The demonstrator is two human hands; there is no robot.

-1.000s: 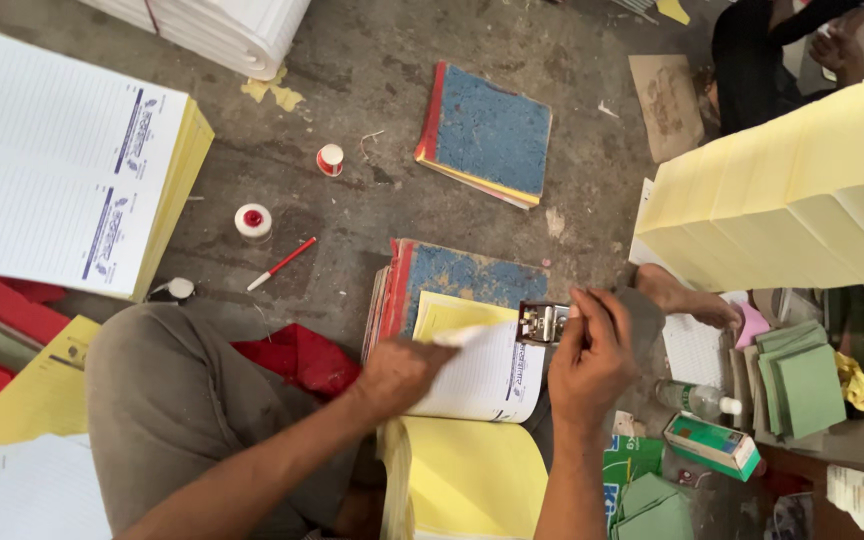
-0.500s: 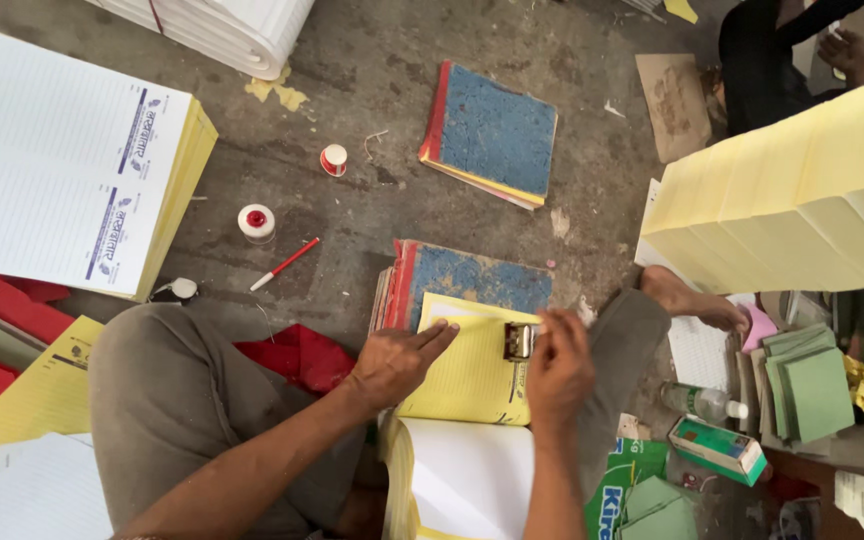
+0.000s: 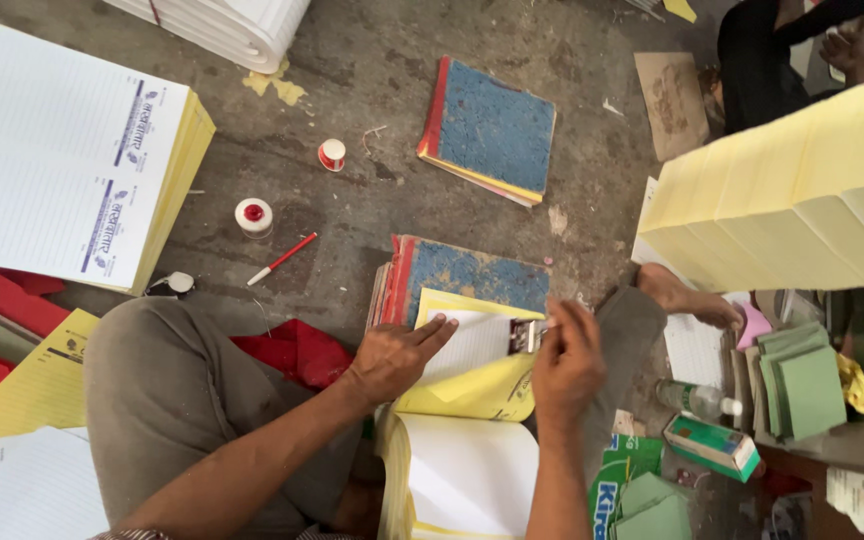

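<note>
My left hand lies flat on a white ruled sheet of an open pad, fingers spread, pressing it down. A yellow sheet curls up beneath it. My right hand grips a small metal stamping device set on the right edge of the white sheet. The pad rests on a blue-covered book with a red spine. More white and yellow sheets lie open toward me, between my knees.
A second blue book lies farther off. A red-capped pot, a small cap and a red pen are on the grey floor. Big printed pad at left, yellow paper stacks at right, another person's leg beyond.
A white sheet was turned over toward me, then a yellow one curled up. My right hand brought the stamping device down onto the fresh white sheet; my left hand flattened it.
</note>
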